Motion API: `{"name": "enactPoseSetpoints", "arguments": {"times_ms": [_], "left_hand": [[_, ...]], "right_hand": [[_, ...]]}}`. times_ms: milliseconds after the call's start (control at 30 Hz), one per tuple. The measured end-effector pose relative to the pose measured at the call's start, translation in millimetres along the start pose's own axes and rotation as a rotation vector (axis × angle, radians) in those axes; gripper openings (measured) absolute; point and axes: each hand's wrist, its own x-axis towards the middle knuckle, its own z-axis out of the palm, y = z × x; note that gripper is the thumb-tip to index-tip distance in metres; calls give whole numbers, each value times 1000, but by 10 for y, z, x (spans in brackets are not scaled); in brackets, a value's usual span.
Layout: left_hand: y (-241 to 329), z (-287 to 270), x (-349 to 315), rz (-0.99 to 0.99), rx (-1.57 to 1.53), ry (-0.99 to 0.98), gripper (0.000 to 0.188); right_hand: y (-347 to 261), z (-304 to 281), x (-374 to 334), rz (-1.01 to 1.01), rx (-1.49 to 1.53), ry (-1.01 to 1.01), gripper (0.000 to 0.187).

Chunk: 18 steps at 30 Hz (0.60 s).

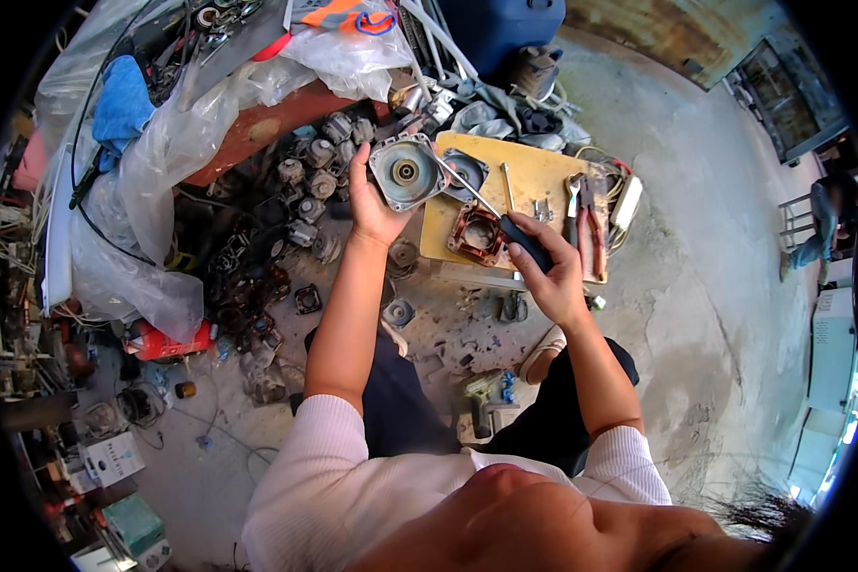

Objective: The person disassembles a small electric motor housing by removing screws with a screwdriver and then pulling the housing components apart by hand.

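I'm getting daylight-like brightness, strongest along the right rim, where a bluish-white patch burns out. The concrete floor [682, 276] on that side comes through pale and evenly lit, while the heaped motor parts [248, 296] on the left sink into shadow. Glare whitens the clear plastic sheeting [148, 253]. At centre I can read the metal cover [405, 172] and screwdriver [519, 236] fairly clearly; fine detail softens outward. My fisheye bends straight edges toward a black circular border, and dark trousers [391, 405] lose detail.
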Motion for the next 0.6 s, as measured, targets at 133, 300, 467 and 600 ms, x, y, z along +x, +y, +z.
{"name": "enactPoseSetpoints", "arguments": {"times_ms": [133,300,467,600], "left_hand": [[-17,76,22,27,47,69,79],[-76,84,57,43,79,62,77],[-121,96,90,44,112,47,77],[-122,79,98,34,140,-13,76]], "right_hand": [[-42,-41,-65,22,-51,-55,35],[51,-60,-115,158,87,-120,35],[59,-94,-122,269,181,-135,36],[32,-116,-110,278,194,-131,38]]}}
